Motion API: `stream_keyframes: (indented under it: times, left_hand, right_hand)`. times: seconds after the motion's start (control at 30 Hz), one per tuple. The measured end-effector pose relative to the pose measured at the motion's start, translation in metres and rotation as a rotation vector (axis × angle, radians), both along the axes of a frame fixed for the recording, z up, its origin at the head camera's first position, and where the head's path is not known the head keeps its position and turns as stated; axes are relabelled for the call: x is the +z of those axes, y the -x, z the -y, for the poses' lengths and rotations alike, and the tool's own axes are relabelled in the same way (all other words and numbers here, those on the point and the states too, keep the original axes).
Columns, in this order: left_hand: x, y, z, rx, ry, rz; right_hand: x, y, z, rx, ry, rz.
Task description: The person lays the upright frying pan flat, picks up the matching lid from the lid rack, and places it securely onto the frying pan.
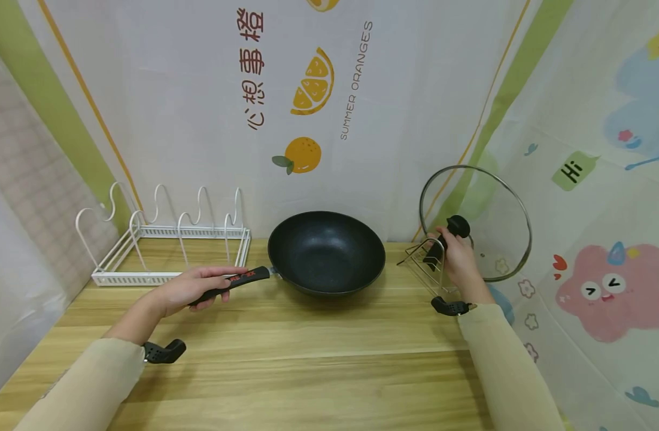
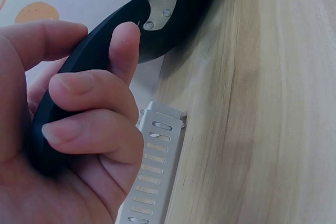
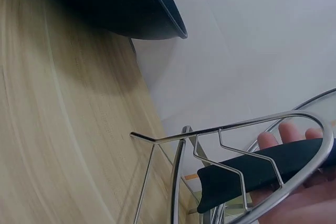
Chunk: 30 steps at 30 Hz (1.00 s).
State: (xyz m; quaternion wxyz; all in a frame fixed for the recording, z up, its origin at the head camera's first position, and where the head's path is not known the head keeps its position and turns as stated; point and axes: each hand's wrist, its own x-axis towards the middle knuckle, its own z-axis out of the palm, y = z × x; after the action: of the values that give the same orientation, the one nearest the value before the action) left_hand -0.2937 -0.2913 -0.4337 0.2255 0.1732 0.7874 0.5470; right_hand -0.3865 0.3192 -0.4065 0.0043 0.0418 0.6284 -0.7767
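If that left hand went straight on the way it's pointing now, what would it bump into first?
Most likely the bowl of the black pan: the left hand grips its handle, which leads toward it. Just where they would touch is unclear, as depth is hard to judge.

A black wok (image 1: 326, 254), mouth up, is left of a near-upright clear lid (image 1: 488, 222).

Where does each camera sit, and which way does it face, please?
Head: on the head, facing forward and down at the round black wok; left hand, right hand and cream sleeves show.
Left wrist: worn there, facing the wok's black handle; left hand shows.
Right wrist: worn there, facing the silver wire stand; right hand shows.
Both wrist views share the wok.
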Motion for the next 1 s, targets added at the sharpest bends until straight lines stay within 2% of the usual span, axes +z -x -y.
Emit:
stream_keyframes:
  times: [0.3,0.67,0.87,1.0]
  left_hand:
    - [0.0,0.0,0.001,0.009,-0.002,-0.001]
    - [-0.003,0.0,0.001,0.012,-0.003,-0.007]
    - [-0.003,-0.001,0.001,0.007,-0.003,-0.012]
    - [-0.001,-0.001,0.0,0.017,-0.001,0.001]
  right_hand:
    - [0.001,0.001,0.002,-0.002,0.065,-0.025]
    - [-0.007,0.005,0.007,-0.098,-0.059,-0.093]
    - [-0.01,0.004,0.007,-0.126,-0.162,-0.09]
    - [-0.009,0.005,0.007,-0.141,-0.116,-0.093]
